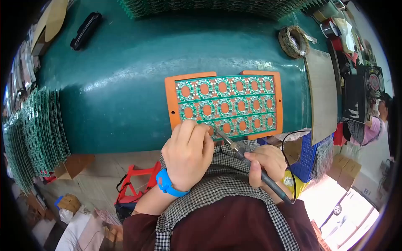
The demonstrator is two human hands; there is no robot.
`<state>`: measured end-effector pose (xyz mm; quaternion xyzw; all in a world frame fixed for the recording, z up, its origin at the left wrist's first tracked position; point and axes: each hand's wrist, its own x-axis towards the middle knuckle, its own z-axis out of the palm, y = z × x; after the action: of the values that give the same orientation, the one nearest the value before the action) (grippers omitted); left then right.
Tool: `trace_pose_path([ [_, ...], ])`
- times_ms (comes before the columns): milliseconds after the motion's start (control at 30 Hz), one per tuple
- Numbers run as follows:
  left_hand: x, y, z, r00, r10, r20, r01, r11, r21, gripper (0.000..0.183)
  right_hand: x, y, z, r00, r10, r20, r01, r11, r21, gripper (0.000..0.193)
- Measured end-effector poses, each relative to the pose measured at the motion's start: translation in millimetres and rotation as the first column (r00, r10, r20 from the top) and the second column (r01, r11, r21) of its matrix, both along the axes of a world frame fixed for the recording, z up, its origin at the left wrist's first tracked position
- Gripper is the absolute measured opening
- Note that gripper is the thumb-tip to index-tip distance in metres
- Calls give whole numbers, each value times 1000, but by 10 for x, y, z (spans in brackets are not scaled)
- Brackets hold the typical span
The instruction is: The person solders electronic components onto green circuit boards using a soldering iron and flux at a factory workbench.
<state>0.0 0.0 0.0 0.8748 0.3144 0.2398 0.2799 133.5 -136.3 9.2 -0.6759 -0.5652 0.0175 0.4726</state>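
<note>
A green circuit board panel [231, 99] with rows of round cut-outs lies in an orange frame [279, 121] near the table's front edge. My right hand [268, 162] is wrapped round the handle of a soldering iron [240, 154]. The iron's tip points to the panel's lower left part. Beside that tip, my left hand [188, 148] is closed with its fingertips pinched together over the panel's near left corner. What they hold, if anything, is hidden. A blue wrist strap [165, 184] is on my left wrist.
Stacked green boards [39, 129] stand at the left, more boards [209, 6] along the far edge. A round tape-like ring [294, 42] and a flat panel [323, 96] lie at the right. The iron's black cord [289, 144] loops by my right hand. Another person [368, 127] is far right.
</note>
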Motion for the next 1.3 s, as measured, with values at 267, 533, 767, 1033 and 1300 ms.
trace_pose_path([
  [267,19,52,66,1000,20,19,-18,995,-102,11,-42,-22,8,1000,-13,19,13,1000,19,11],
  [533,57,-40,2,999,40,-8,-40,999,-26,10,-72,-27,-18,1000,-20,21,19,999,25,11],
  [767,-23,-35,71,999,-1,38,2,1000,-24,17,-66,-90,-12,1000,-1,7,1,999,48,11],
  [1033,-253,-33,-19,996,31,85,-23,995,-100,14,-128,-30,-38,999,34,-11,-33,997,71,11],
  [1300,-256,-48,-29,997,42,70,-34,993,-114,14,-160,6,-93,999,26,-30,-24,997,68,11],
])
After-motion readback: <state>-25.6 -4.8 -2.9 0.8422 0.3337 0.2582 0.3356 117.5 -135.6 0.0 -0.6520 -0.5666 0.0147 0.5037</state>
